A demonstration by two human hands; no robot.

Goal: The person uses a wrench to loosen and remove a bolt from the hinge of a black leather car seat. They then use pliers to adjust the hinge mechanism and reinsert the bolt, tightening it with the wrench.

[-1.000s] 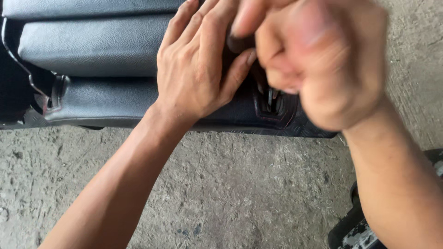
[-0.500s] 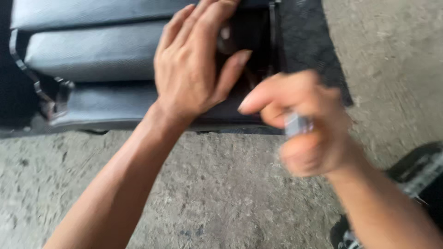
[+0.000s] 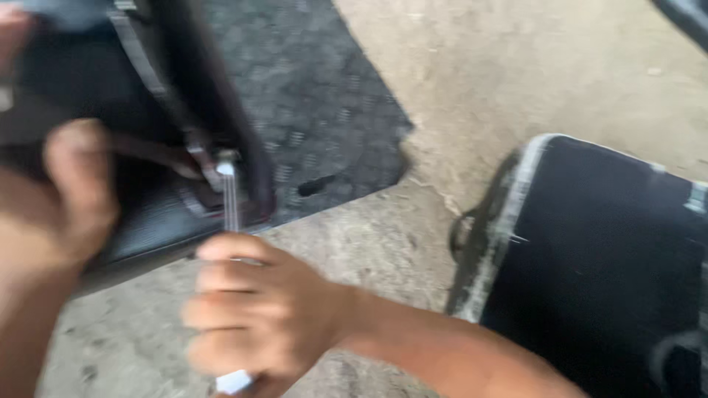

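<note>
**Right hand drives a slim tool into the dark seat part**

Head view: the right hand (image 3: 258, 317) is a closed fist around a thin metal tool (image 3: 230, 203), its grip tight on the handle, whose pale end pokes out below the little finger. The shaft rises straight up from the fist, and its tip meets a small metal fitting (image 3: 221, 158) on the edge of the black seat part (image 3: 169, 214) in the upper left of the frame. The left hand (image 3: 63, 199) lies against the same seat part, just left of the tool, thumb up (the picture is badly blurred here, so I cannot tell whether its grip is closed on the part or only pressing it). The seat part sits on a dark textured mat (image 3: 317, 110), which lies on the concrete floor (image 3: 516, 74). To the right, well apart from the hands, rests a black case (image 3: 605, 273) with a pale worn edge.
</note>
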